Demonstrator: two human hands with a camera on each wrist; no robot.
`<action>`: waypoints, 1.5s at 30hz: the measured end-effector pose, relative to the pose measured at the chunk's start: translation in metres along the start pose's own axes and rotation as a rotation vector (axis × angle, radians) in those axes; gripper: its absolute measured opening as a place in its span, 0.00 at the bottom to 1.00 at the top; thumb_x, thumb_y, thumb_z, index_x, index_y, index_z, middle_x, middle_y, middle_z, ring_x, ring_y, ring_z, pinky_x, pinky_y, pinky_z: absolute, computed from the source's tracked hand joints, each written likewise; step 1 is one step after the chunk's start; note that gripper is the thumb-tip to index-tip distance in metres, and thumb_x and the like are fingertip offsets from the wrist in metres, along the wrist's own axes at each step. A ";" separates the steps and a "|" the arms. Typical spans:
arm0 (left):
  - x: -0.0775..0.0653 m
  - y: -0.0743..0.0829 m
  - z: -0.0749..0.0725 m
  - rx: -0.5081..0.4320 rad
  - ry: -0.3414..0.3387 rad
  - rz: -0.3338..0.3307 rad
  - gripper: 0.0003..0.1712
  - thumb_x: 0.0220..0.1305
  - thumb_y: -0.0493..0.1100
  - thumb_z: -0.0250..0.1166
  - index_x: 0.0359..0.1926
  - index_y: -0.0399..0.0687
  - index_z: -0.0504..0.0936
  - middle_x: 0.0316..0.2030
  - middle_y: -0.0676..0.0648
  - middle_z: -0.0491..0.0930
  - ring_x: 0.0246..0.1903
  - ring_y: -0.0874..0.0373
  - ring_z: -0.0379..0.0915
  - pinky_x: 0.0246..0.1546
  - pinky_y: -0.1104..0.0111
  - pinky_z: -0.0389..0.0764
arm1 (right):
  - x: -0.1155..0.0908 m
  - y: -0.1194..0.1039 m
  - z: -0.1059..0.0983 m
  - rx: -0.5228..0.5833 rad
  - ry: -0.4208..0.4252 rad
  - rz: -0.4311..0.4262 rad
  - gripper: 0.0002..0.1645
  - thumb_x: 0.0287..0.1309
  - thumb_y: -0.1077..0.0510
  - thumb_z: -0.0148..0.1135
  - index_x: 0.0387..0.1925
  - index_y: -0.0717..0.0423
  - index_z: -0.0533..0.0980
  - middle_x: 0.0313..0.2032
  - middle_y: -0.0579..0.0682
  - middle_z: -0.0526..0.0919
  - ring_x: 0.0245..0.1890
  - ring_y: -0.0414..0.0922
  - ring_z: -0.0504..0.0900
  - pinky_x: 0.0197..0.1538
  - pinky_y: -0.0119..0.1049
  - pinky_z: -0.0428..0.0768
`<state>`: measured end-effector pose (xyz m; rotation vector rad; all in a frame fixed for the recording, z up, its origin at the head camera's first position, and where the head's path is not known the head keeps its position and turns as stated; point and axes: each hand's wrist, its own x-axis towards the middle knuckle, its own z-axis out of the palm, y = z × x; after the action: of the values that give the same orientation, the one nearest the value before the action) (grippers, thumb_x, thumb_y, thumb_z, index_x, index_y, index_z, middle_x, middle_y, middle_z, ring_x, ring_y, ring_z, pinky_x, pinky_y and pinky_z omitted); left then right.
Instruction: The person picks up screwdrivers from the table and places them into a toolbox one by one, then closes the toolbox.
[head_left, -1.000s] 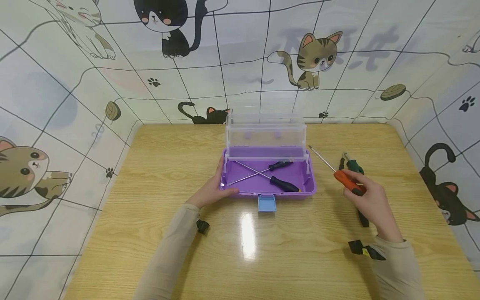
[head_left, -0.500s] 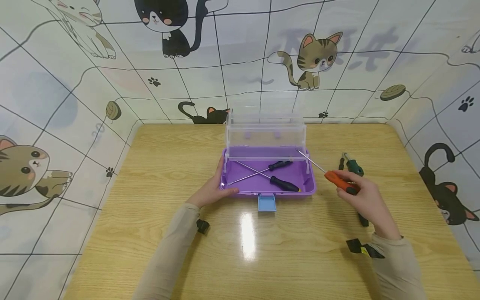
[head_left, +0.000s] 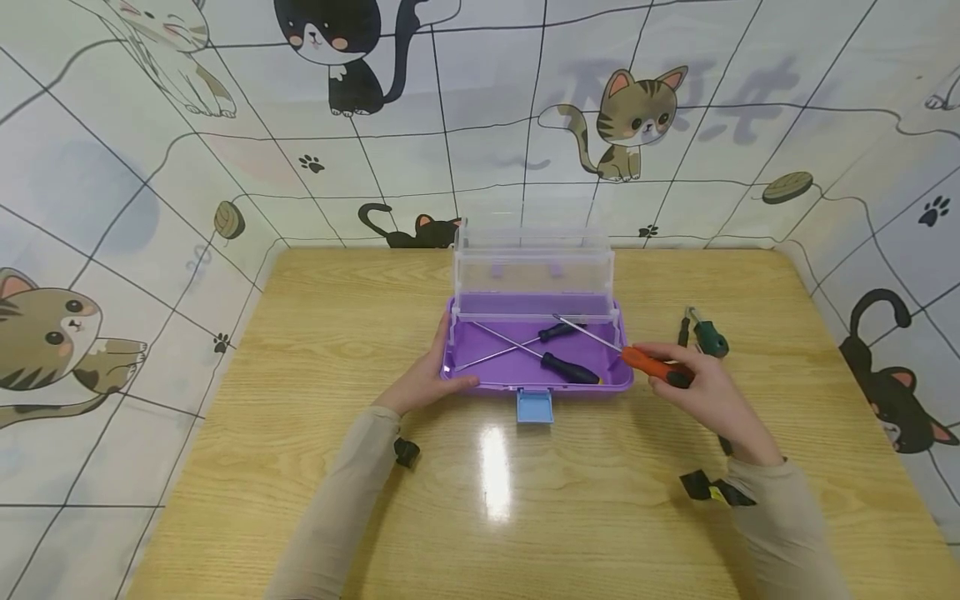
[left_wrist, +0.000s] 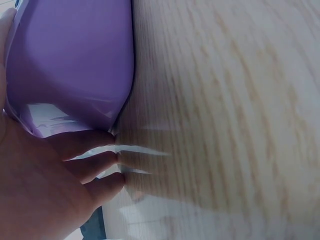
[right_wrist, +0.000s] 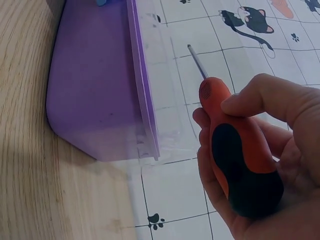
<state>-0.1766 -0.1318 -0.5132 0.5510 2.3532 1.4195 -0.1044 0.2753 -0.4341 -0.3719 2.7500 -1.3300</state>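
Observation:
A purple toolbox [head_left: 615,386] stands on the table with its clear lid [head_left: 532,271] raised at the back. Inside, two black-handled screwdrivers lie crossed, the larger handle [head_left: 567,369] nearer the front. My left hand [head_left: 420,382] holds the box at its left front corner, thumb along the front rim; in the left wrist view its lower fingertips [left_wrist: 107,186] reach the tabletop. Between thumb and fingers, my right hand [head_left: 705,387] grips an orange-and-black screwdriver [right_wrist: 240,145]. Its shaft points left over the box's right rim, the tip above the inside.
A green-handled tool [head_left: 709,337] lies on the table right of the box, beside a dark one [head_left: 684,327] partly hidden by my right hand. The blue latch [head_left: 535,407] hangs open at the front. Cat-patterned cloth walls [head_left: 495,108] surround the table.
My right hand has moved left with the orange screwdriver, bringing its shaft from beside the box to over its inside. My left hand stays at the box's corner.

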 end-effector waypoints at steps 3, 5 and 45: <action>0.000 0.001 0.000 -0.009 -0.004 0.007 0.72 0.53 0.50 0.74 0.73 0.68 0.21 0.75 0.42 0.38 0.67 0.39 0.53 0.66 0.50 0.54 | 0.005 -0.001 0.001 0.016 -0.028 0.004 0.27 0.57 0.67 0.65 0.60 0.60 0.75 0.48 0.62 0.79 0.31 0.46 0.70 0.26 0.32 0.71; -0.001 0.001 0.000 0.004 -0.005 -0.009 0.72 0.54 0.51 0.74 0.73 0.69 0.21 0.75 0.43 0.37 0.68 0.39 0.52 0.67 0.51 0.54 | 0.010 -0.001 0.002 0.037 -0.050 0.001 0.27 0.57 0.68 0.65 0.60 0.60 0.74 0.49 0.62 0.79 0.31 0.45 0.71 0.27 0.32 0.72; -0.005 0.009 -0.001 -0.022 -0.001 0.019 0.70 0.55 0.47 0.73 0.74 0.66 0.22 0.75 0.46 0.32 0.68 0.36 0.50 0.66 0.46 0.53 | 0.085 -0.018 0.042 0.095 -0.421 -0.100 0.26 0.57 0.67 0.65 0.58 0.56 0.77 0.54 0.57 0.77 0.38 0.50 0.72 0.37 0.40 0.73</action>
<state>-0.1707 -0.1309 -0.5040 0.5689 2.3345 1.4515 -0.1762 0.2115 -0.4423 -0.7001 2.3409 -1.2280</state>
